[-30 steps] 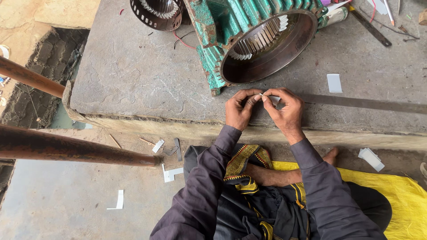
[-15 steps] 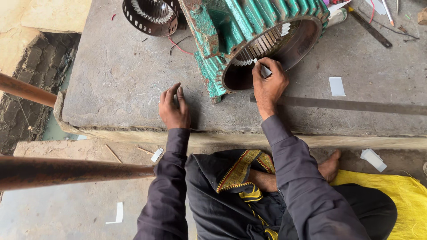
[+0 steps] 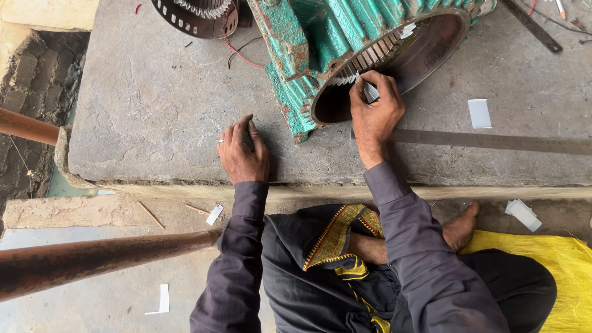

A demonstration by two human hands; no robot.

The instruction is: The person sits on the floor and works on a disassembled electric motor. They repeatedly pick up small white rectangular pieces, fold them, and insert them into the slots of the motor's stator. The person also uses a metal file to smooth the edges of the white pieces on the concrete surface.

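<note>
- Head view, item one: we found a green finned motor housing (image 3: pixel 333 43) lying on its side on the stone worktop (image 3: pixel 154 105), its open mouth facing us, with the slotted stator core (image 3: pixel 370 58) visible inside the rim.
- Right hand (image 3: pixel 376 111): clenched in a pinch on a small white paper strip (image 3: pixel 370 91), held at the lower edge of the slots.
- Left hand (image 3: pixel 243 151): released, holding nothing, resting on the worktop just beside the housing's foot.
- Progress, as we judged it: white liners showed in several slots near the right hand and one higher up the bore (image 3: pixel 407 29); most slots appeared bare, so the lining looked early. We could not tell how deep the held strip sat.
- Spare white slips: one on the worktop (image 3: pixel 480 113), a few on the floor ledge (image 3: pixel 523 213).
- Long metal ruler (image 3: pixel 493 140): flat on the worktop, passing under the right wrist.
- Dark perforated end cover (image 3: pixel 197 15): near the far edge, well apart from both hands.
</note>
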